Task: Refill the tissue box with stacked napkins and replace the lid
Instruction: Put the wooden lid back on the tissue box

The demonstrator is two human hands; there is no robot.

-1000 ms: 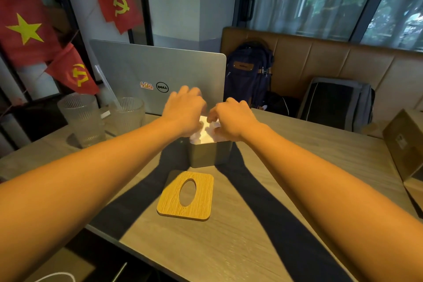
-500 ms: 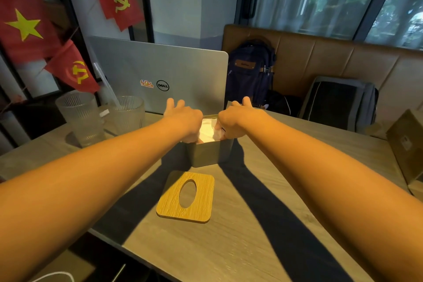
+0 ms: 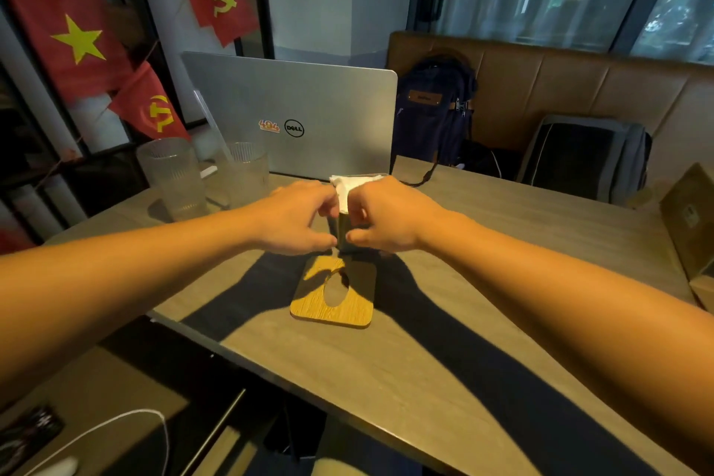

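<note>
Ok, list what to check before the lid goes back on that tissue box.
1. Napkins in the tissue box: ok, white shows between the hands.
2. Napkins level below the rim: cannot tell, the hands cover most of them.
3. Lid within reach: ok, flat on the table just in front of the box.
4. Lid's oval opening unblocked: ok.
5. A hand free for the lid: not ok, the left hand and right hand both curl around the box.
</note>
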